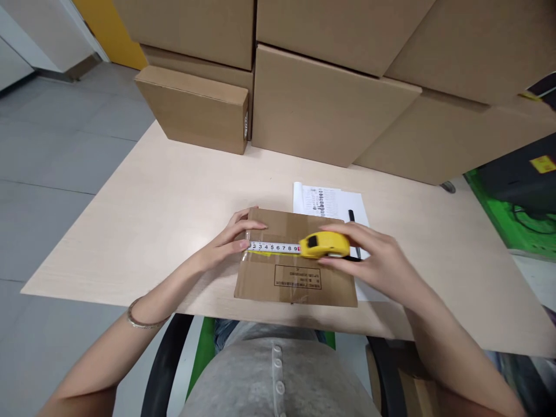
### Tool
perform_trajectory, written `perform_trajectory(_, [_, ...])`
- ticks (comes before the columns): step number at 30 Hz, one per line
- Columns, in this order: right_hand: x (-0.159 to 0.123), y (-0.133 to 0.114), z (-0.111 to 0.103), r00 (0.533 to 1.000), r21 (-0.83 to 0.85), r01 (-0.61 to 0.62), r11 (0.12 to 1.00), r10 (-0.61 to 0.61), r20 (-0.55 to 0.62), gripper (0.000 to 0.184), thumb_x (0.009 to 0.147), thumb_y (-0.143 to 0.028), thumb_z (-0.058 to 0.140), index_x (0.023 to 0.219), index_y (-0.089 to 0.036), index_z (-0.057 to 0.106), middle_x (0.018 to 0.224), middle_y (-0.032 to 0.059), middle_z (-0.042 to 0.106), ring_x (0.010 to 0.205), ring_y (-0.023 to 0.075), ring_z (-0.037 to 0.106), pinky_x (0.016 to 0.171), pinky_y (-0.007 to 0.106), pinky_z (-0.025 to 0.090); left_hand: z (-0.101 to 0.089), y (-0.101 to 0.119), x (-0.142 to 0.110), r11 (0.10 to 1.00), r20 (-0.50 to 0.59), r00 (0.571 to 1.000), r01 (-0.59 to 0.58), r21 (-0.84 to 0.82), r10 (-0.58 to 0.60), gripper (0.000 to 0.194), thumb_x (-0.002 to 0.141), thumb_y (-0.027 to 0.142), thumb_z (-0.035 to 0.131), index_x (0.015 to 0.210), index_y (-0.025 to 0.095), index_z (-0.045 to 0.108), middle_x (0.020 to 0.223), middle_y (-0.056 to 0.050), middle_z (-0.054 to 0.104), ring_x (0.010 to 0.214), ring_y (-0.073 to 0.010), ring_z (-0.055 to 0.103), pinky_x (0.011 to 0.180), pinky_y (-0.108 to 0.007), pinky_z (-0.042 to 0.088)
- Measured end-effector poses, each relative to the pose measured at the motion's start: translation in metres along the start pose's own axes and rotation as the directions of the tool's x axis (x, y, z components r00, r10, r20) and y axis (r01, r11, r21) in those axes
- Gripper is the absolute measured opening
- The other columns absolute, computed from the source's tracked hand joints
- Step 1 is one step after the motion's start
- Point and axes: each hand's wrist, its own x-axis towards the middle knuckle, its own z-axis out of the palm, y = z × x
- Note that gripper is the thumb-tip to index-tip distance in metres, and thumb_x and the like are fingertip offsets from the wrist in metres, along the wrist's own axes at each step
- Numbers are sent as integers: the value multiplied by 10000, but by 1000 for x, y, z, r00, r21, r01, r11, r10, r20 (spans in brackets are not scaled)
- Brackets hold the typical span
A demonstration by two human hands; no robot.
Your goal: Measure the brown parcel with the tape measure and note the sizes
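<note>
A small flat cardboard box [295,278] lies on the pale wooden table [165,202] just in front of me. A yellow tape measure [325,245] rests on top of it, its blade [273,248] pulled out leftward across the box. My right hand [373,260] is closed around the yellow case. My left hand [226,240] sits at the box's left edge, fingers pinching the blade's end against that edge.
A white printed sheet [330,202] with a black pen [353,223] lies behind the small box. Large cardboard boxes [325,104] are stacked along the table's far side, a smaller one [195,110] at the left. A green and black machine [521,197] stands at right.
</note>
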Motion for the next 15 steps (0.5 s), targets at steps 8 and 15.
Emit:
perform_trajectory(8, [-68, 52, -43, 949, 28, -279, 960, 280, -147, 395, 862, -421, 838, 1223, -308, 723, 1154, 46, 770, 1030, 260, 754, 875, 414, 655, -6, -18, -1, 999, 8, 1000, 11, -50, -11, 418, 924, 619, 675, 1285, 421, 746, 1563, -71, 463, 1572, -463, 247, 1282, -729, 209])
perform_trajectory(15, [-60, 50, -41, 966, -32, -243, 969, 239, -93, 401, 901, -419, 804, 1264, -287, 693, 1190, 76, 745, 1014, 270, 732, 830, 410, 599, -11, -33, -6, 999, -39, 999, 34, -10, -34, 470, 903, 643, 677, 1290, 386, 750, 1471, -105, 581, 1619, -437, 147, 1318, -689, 72])
